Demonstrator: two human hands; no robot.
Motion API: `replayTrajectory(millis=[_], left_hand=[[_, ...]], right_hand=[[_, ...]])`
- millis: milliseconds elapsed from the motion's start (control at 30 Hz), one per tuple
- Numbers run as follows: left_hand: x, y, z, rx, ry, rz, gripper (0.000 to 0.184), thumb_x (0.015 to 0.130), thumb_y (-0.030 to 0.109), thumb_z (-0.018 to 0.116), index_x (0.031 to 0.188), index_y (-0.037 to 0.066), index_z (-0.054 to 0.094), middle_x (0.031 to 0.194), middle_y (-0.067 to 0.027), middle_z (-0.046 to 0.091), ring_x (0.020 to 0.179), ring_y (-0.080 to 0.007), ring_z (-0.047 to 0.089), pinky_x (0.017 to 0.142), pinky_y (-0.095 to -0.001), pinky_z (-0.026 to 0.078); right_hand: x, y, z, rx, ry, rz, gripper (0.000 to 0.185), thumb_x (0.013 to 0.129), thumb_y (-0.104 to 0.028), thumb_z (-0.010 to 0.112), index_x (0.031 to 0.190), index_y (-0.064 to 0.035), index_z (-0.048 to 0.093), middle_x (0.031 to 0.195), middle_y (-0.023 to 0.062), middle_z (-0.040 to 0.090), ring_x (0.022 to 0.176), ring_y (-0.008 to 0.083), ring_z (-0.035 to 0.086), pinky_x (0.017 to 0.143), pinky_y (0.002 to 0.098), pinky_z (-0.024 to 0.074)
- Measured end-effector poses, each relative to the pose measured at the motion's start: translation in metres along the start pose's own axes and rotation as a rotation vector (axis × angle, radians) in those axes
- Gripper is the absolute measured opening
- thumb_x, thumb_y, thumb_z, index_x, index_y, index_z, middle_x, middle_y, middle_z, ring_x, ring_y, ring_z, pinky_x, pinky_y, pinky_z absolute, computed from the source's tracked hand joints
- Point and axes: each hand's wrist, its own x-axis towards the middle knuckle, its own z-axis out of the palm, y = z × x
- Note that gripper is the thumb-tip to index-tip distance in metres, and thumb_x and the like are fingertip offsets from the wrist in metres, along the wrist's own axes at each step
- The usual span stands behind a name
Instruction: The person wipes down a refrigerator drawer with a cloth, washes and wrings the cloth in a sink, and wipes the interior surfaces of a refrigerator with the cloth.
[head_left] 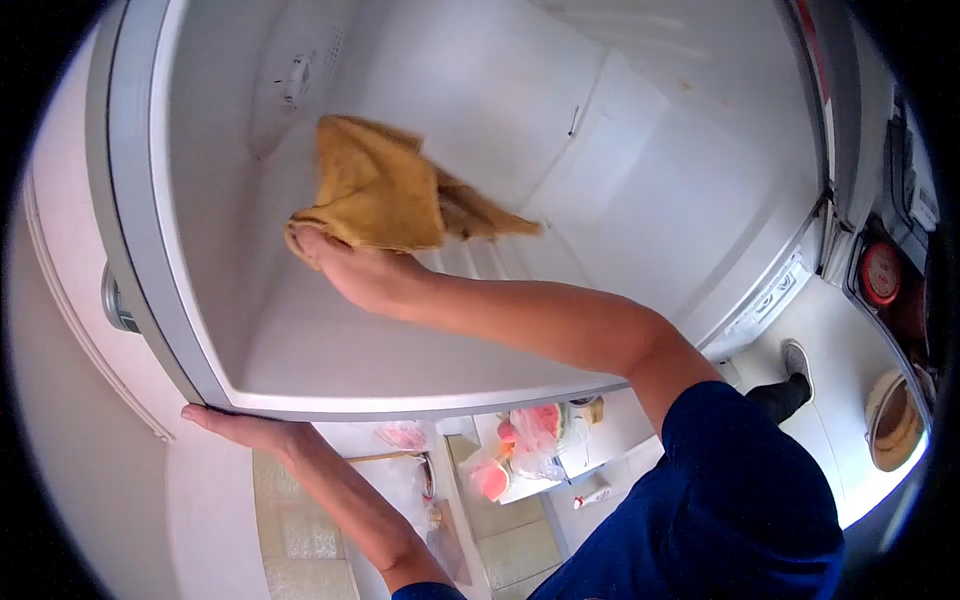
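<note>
My right hand point(345, 265) is closed on a yellow-brown cloth point(375, 190), which hangs bunched and partly spread inside the white refrigerator compartment point(650, 230). The cloth's trailing end reaches to the right, past my wrist, and is slightly blurred. My left hand point(245, 428) rests along the outside of the refrigerator's grey rim point(310, 412) at the lower left. Its visible fingers are stretched out against the edge, and some fingers are hidden.
A small white control fitting point(297, 80) is on the inner wall. Below the rim, a white surface carries cut watermelon point(545, 420) and plastic bags point(405, 480). A white bottle with a red cap point(592, 497) lies nearby. To the right are a shoe point(798, 360) and a bucket point(893, 425).
</note>
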Motion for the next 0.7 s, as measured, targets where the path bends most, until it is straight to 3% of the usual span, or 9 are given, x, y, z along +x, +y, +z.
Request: replayTrajectory(millis=[100,233,433,567,600,667,700], left_hand=[[0.004,-0.003,-0.004,-0.019,-0.008,0.007,0.077,0.101,0.059,0.022,0.149,0.0,0.03,0.153,-0.0181,0.032,0.138,-0.0316,0.038,0.114,-0.0421,0.035],[0.004,-0.004,-0.003,-0.028,0.016,0.006,0.077,0.101,0.06,0.022,0.149,0.001,0.032,0.151,-0.0181,0.035,0.137,-0.0316,0.039,0.114,-0.0423,0.035],[0.007,-0.005,-0.006,-0.085,-0.02,0.011,0.074,0.102,0.057,0.023,0.148,0.001,0.035,0.15,-0.0173,0.037,0.136,-0.0308,0.041,0.114,-0.0409,0.035],[0.006,-0.003,-0.005,-0.11,-0.016,0.002,0.073,0.102,0.057,0.025,0.145,0.0,0.038,0.149,-0.0157,0.039,0.135,-0.029,0.041,0.112,-0.0401,0.035],[0.006,-0.003,-0.006,-0.122,-0.028,0.004,0.075,0.101,0.059,0.026,0.144,0.0,0.04,0.148,-0.0144,0.039,0.135,-0.0279,0.041,0.111,-0.04,0.034],[0.007,-0.005,-0.008,-0.145,-0.027,0.0,0.072,0.103,0.057,0.025,0.144,0.0,0.04,0.148,-0.0151,0.04,0.134,-0.0284,0.042,0.112,-0.04,0.035],[0.009,-0.005,-0.008,-0.157,-0.034,-0.001,0.069,0.104,0.054,0.025,0.145,0.0,0.039,0.148,-0.0158,0.04,0.134,-0.0288,0.043,0.112,-0.04,0.035]], right_hand=[[0.016,0.02,-0.002,-0.255,0.444,-0.688,0.015,0.094,-0.014,0.06,0.084,-0.0029,0.062,0.07,0.0073,0.059,0.064,0.0238,0.057,0.061,0.0396,0.0449],[0.037,0.002,-0.022,-0.523,0.459,-0.835,0.011,0.09,-0.009,0.06,0.082,-0.0016,0.06,0.071,0.0106,0.058,0.067,0.0286,0.057,0.062,0.0401,0.0453],[0.07,-0.013,-0.009,-0.575,0.571,-1.032,0.006,0.089,-0.005,0.056,0.085,-0.0039,0.06,0.08,0.0126,0.059,0.075,0.0313,0.057,0.064,0.0431,0.0449],[0.06,0.016,0.015,-0.639,0.466,-0.795,0.006,0.09,-0.008,0.056,0.09,-0.0031,0.06,0.087,0.0122,0.059,0.079,0.0323,0.057,0.065,0.0437,0.0457],[0.056,0.033,0.021,-0.737,0.463,-0.922,0.013,0.087,-0.007,0.058,0.097,0.0017,0.061,0.097,0.021,0.058,0.089,0.0399,0.057,0.069,0.0477,0.0479],[0.055,0.04,0.02,-0.838,0.457,-1.055,0.023,0.084,-0.006,0.06,0.104,0.0064,0.062,0.107,0.0298,0.057,0.099,0.0475,0.057,0.073,0.0518,0.0501],[0.06,0.042,0.014,-1.369,0.495,-1.097,0.024,0.085,-0.007,0.06,0.105,0.0066,0.061,0.108,0.03,0.057,0.1,0.0477,0.057,0.073,0.0517,0.05]])
